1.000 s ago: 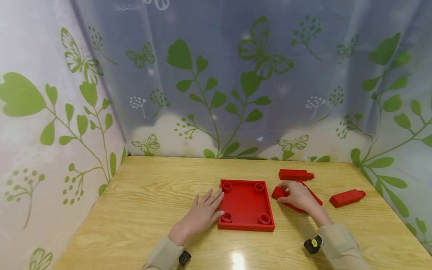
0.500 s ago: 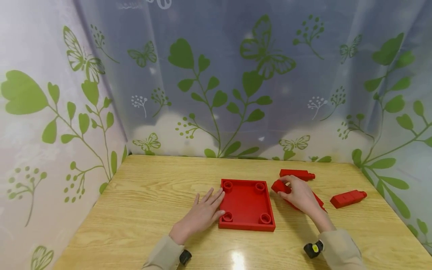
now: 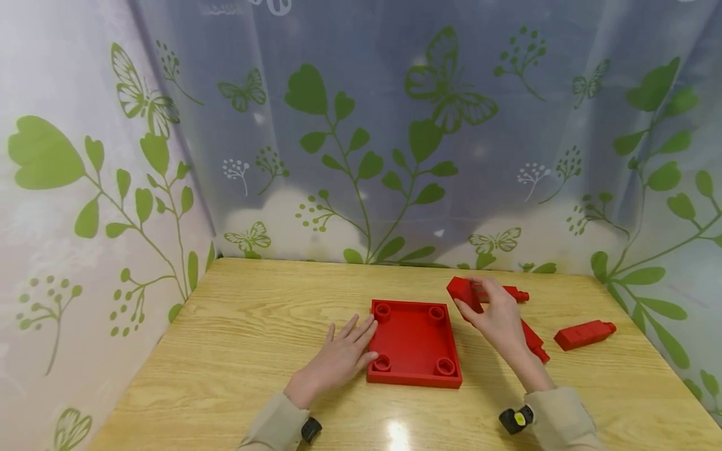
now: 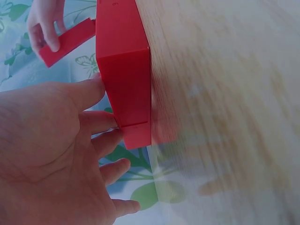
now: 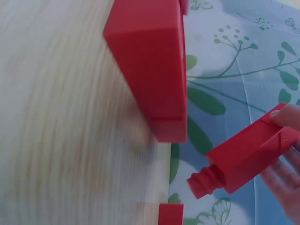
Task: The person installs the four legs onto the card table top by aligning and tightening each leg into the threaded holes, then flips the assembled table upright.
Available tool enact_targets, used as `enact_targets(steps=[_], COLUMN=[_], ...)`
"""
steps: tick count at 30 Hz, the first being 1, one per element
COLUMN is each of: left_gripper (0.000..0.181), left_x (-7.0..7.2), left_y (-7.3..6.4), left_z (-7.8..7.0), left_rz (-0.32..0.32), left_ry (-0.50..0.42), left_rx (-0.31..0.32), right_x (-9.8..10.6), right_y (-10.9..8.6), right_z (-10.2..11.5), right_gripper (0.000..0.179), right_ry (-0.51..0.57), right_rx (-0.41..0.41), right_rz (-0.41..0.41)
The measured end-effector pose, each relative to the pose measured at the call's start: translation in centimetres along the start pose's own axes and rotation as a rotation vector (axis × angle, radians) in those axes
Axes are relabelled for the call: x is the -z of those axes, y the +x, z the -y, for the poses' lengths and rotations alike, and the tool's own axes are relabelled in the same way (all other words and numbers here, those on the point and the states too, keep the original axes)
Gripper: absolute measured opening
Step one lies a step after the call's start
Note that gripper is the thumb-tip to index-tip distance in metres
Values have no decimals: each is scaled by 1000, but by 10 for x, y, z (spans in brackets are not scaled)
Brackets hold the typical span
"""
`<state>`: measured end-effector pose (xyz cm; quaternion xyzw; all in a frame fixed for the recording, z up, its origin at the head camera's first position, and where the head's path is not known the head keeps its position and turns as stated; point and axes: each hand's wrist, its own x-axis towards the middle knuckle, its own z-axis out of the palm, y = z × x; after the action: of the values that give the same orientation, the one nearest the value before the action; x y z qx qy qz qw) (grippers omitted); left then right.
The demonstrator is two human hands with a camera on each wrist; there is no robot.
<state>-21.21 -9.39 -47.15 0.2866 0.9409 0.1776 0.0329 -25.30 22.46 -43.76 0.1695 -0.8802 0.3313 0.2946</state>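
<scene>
A square red tabletop (image 3: pixel 414 341) lies on the table, with round threaded sockets standing in its corners. My left hand (image 3: pixel 335 363) rests with spread, straight fingers against its left edge; in the left wrist view the thumb and fingertips touch the side of the tabletop (image 4: pixel 124 79). Between the thumb and fingers of my right hand (image 3: pixel 499 316) is a square-sided red table leg (image 3: pixel 464 294), raised above the table near the tabletop's far right corner. The right wrist view shows this leg (image 5: pixel 253 152) tilted, its ribbed screw end pointing down and away from the palm.
A second red leg (image 3: pixel 534 341) lies partly hidden behind my right wrist. Another leg (image 3: pixel 516 293) sits farther back, partly covered by the right hand, and one more leg (image 3: pixel 585 335) lies at the right. A patterned curtain (image 3: pixel 361 156) borders the wooden table (image 3: pixel 271 300).
My right hand has lifted the table leg off the table and tipped it up, moving slightly away from me. My left hand has stayed at the tabletop's edge.
</scene>
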Motion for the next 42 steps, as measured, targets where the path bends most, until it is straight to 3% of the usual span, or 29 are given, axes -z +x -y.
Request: enact_targets(steps=[11, 21, 28, 35, 42], left_gripper=[61, 61, 61, 62, 61], left_x=[3, 0, -1, -1, -1], left_y=[-3, -2, -2, -1, 0], left_z=[0, 1, 1, 2, 2], left_rz=[-1, 2, 4, 8, 4], left_ry=[-5, 3, 0, 1, 10], left_rx=[1, 6, 11, 17, 16], right_x=[-19, -43, -55, -54, -64], right_y=[15, 32, 41, 47, 49], right_z=[20, 41, 57, 88, 96], right_gripper=[48, 44, 46, 45, 43], right_ry=[150, 459, 553, 602, 648], right_rx=[44, -110, -248, -218, -236], right_rz=[-76, -49, -1, 34, 51])
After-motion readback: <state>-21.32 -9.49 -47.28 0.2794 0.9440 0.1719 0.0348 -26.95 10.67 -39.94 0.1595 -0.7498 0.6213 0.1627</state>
